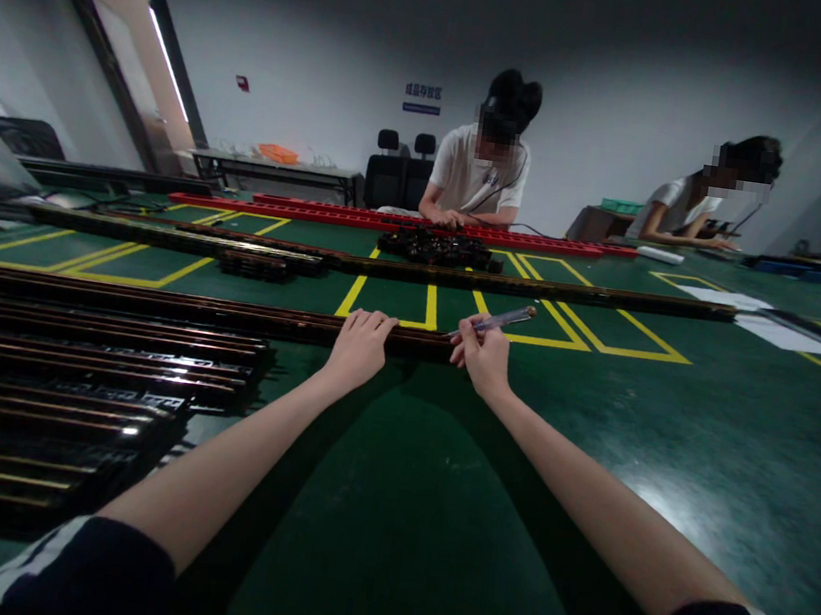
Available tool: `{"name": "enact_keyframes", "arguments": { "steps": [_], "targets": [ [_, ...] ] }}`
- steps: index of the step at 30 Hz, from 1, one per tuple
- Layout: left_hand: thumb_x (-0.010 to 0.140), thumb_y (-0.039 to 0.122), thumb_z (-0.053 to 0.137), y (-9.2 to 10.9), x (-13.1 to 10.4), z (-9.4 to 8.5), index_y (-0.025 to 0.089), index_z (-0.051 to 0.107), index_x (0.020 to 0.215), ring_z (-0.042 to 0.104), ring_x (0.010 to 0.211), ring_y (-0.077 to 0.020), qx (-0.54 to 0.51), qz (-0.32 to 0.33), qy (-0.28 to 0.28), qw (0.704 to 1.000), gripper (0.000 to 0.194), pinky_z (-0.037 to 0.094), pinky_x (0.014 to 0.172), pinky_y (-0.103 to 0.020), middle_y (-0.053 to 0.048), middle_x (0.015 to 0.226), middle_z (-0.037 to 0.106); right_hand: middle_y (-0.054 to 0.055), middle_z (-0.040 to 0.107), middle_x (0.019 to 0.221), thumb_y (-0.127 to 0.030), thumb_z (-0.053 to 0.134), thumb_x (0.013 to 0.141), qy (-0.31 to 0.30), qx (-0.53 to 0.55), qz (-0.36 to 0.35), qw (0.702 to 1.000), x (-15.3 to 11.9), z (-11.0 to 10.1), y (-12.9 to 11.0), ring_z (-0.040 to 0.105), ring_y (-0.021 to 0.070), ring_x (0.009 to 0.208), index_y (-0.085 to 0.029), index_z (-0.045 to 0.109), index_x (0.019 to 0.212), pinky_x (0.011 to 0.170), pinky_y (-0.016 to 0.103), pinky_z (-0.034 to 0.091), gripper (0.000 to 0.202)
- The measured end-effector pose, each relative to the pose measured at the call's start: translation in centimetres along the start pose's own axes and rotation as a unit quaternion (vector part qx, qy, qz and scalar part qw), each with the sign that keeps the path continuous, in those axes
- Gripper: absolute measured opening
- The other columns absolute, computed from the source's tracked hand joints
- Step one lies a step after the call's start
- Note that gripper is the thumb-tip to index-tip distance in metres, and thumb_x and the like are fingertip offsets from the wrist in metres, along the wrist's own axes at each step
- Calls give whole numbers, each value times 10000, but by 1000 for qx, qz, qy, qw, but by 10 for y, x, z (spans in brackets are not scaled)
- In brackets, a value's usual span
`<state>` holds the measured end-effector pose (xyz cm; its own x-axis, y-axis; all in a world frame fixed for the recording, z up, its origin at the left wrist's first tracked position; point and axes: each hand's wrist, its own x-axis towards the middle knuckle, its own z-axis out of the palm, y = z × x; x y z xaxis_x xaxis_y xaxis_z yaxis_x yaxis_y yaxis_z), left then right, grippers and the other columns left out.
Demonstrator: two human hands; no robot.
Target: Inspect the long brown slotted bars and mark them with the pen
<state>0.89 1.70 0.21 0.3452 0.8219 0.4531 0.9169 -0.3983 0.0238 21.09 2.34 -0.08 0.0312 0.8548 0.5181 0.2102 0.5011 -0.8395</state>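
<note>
My left hand lies over a long dark rail, its fingers curled over the far edge and gripping it near the right end. In my right hand is a slim pen-like tool with a translucent barrel, its back end tilted up to the right. Its thin tip points down-left at the rail's right end. Exactly what the tip touches is too small to make out. The rail runs from the left edge of the view to between my hands, and my right fingertips are beside its end.
Several stacked dark rails lie to my left on the green table. Beyond are another long rail, a heap of black parts and red rails. Two people work across the table. White paper lies right.
</note>
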Motion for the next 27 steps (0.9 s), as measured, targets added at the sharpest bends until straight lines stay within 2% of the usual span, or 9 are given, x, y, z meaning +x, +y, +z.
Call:
{"name": "enact_keyframes", "arguments": {
  "steps": [11, 19, 22, 27],
  "targets": [
    [838, 31, 326, -3, 1, 2, 149, 557, 1256, 526, 1171, -245, -34, -9, -11, 999, 492, 400, 1034, -440, -110, 1217, 615, 11, 593, 657, -581, 518, 848, -15, -12, -6, 1000, 2, -4, 8, 602, 120, 445, -204, 510, 816, 364, 240, 509, 379],
    [840, 56, 327, -6, 2, 4, 158, 560, 1256, 533, 1153, -244, -58, -13, -15, 998, 488, 401, 1022, -451, -111, 1215, 616, 7, 594, 654, -546, 525, 860, -18, -6, 5, 1000, 1, -2, 5, 593, 108, 437, -205, 507, 795, 363, 227, 495, 347],
    [865, 108, 333, -4, 2, 2, 147, 559, 1255, 533, 1146, -242, -62, -17, -20, 998, 452, 395, 1022, -443, -113, 1208, 613, 4, 596, 653, -534, 530, 861, -16, -6, 8, 1000, 1, -2, 5, 590, 106, 437, -203, 505, 794, 367, 222, 493, 339],
    [892, 288, 430, -1, 2, -1, 142, 561, 1231, 537, 1117, -259, -52, -17, -18, 998, 391, 406, 995, -437, -122, 1182, 615, 6, 596, 641, -559, 539, 845, -17, 1, 6, 1000, 2, -2, 6, 590, 107, 427, -197, 500, 788, 344, 212, 477, 369]
  ]
}}
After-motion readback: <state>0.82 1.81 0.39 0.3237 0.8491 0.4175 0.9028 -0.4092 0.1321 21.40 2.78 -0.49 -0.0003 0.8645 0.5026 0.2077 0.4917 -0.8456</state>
